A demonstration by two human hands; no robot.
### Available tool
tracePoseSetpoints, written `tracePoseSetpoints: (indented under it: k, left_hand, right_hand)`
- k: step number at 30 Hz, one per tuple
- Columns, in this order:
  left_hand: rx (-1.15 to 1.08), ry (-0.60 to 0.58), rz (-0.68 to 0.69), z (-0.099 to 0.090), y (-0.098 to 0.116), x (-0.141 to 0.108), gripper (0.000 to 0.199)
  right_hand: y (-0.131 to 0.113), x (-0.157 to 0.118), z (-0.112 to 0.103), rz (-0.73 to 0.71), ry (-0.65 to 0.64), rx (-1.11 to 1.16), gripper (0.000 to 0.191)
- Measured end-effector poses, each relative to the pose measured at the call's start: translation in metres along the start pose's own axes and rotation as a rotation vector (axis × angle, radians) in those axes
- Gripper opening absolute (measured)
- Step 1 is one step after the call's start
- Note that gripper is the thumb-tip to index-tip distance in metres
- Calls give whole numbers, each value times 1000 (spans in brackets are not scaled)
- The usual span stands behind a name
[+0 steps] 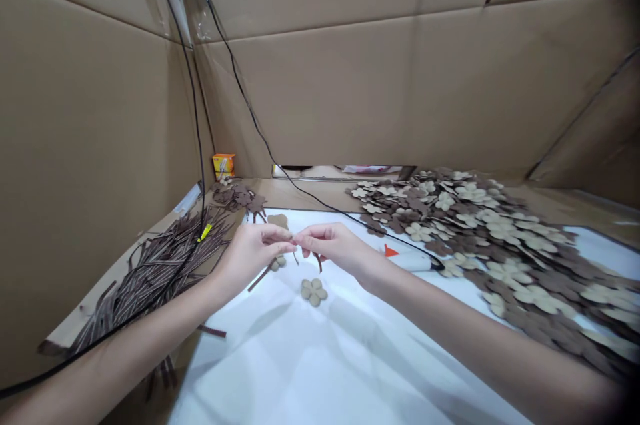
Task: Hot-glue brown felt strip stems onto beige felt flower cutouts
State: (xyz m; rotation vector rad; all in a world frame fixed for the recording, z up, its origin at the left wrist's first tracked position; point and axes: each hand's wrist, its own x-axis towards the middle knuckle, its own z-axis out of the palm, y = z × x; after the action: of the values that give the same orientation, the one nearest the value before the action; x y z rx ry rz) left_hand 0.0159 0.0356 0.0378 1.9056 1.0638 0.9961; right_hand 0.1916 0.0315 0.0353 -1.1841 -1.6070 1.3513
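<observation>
Pinch the thin brown strip [318,262] tight, left hand [250,255] and right hand [335,245] narrow, fingertips [286,232] meeting above the tan cut-out flower [314,292]

We have two bare arms out in front of us. Our left arm [125,345] comes in from the low left side, and our right arm [475,338] comes in from the low right side. Our left hand [250,255] and our right hand [333,246] are close together, with their backs on top. The fingers of each hand point at the other hand. Our fingertips [289,233] meet in the middle or almost do; we cannot tell which.
</observation>
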Motion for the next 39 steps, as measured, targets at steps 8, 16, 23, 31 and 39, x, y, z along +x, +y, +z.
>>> tracePoseSetpoints:
  k: [8, 16, 23, 31, 39]
  left_hand:
    - [43, -45, 28, 1, -6, 2, 10]
    - [-127, 22, -90, 5, -4, 0, 17]
    - [-359, 37, -247, 11, -16, -2, 26]
    - [-519, 81, -367, 12, -19, -7, 32]
    - [-534, 136, -363, 13, -23, -10, 30]
  right_hand:
    - [7, 3, 0, -67, -12, -40, 27]
    - [11, 2, -1, -90, -4, -64, 19]
    - [13, 5, -3, 102, -97, 54, 32]
    - [15, 7, 7, 190, -34, 129, 39]
    - [22, 11, 17, 172, -10, 154, 41]
